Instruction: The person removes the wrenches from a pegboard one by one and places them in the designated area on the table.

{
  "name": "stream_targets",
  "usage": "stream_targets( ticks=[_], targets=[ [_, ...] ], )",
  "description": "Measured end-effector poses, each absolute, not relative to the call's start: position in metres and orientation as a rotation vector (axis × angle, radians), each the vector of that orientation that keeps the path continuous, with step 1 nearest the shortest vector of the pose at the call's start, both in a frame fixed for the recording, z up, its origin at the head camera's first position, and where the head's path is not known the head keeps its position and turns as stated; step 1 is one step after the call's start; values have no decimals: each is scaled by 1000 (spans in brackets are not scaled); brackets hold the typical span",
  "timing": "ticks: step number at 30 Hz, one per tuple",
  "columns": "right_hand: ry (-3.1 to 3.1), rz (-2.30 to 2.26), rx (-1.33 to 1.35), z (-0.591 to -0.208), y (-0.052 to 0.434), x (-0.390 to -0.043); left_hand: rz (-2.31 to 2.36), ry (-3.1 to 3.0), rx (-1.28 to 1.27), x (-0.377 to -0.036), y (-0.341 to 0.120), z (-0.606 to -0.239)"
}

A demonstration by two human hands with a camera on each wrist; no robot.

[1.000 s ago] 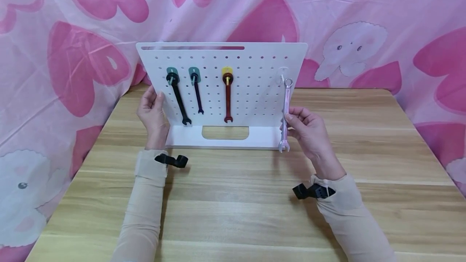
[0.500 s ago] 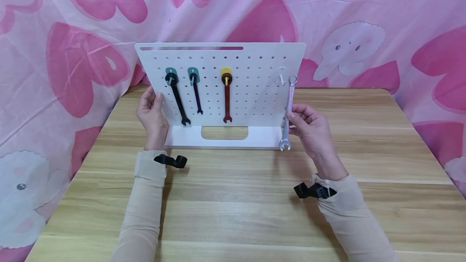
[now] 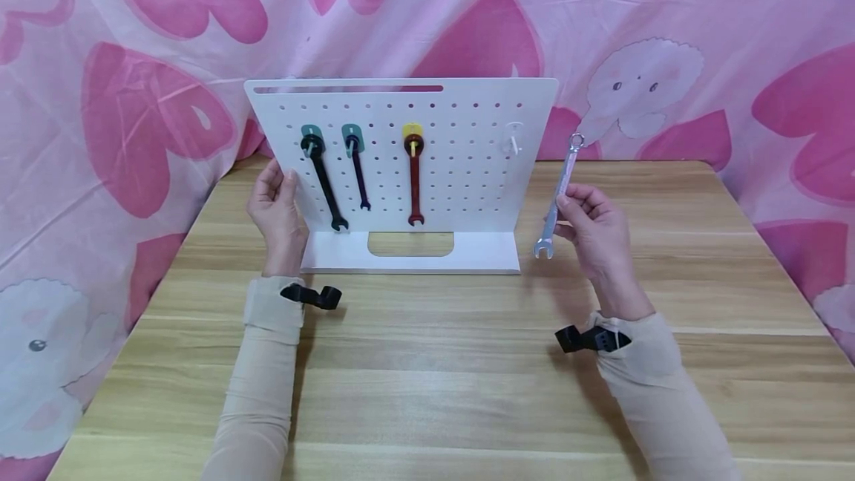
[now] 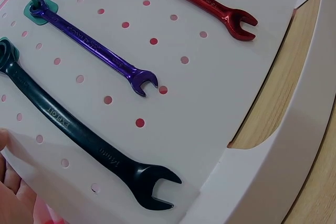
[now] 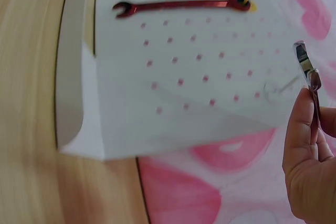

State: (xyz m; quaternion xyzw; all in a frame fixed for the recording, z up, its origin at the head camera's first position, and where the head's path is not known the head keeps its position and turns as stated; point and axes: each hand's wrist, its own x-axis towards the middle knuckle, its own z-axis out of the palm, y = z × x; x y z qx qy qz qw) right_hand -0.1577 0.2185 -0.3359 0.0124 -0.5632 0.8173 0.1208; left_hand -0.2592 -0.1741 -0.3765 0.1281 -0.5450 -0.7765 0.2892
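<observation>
In the head view, my right hand [image 3: 594, 232] pinches a silver combination wrench [image 3: 559, 195] between thumb and fingers. The wrench is off to the right of the white pegboard [image 3: 467, 184], ring end up and open end down. My left hand [image 3: 277, 217] holds the board's left edge, thumb at the front; its other fingers are partly hidden. A dark green wrench [image 4: 68, 124], a purple wrench [image 4: 89, 43] and a red wrench [image 3: 415, 180] hang from hooks on the board. The silver wrench [image 5: 314, 90] appears nearly edge-on in the right wrist view.
A clear hook [image 3: 513, 141] with nothing on it sits at the board's upper right. The pegboard's foot, with an oblong cutout, stands on a wooden table [image 3: 427, 362]. A pink heart-patterned cloth [image 3: 374, 36] hangs behind.
My right hand has carried the silver wrench from beside the clear hook out to the right, past the board's edge, and the wrench tilts more. My left hand stays at the board's left edge.
</observation>
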Motion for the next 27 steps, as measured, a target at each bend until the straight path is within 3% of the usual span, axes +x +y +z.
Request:
stream_targets(
  ticks=[27],
  targets=[
    [-1931, 2256, -412, -378, 256, -192, -2060, -1472, 334, -259, -174, -377]
  ],
)
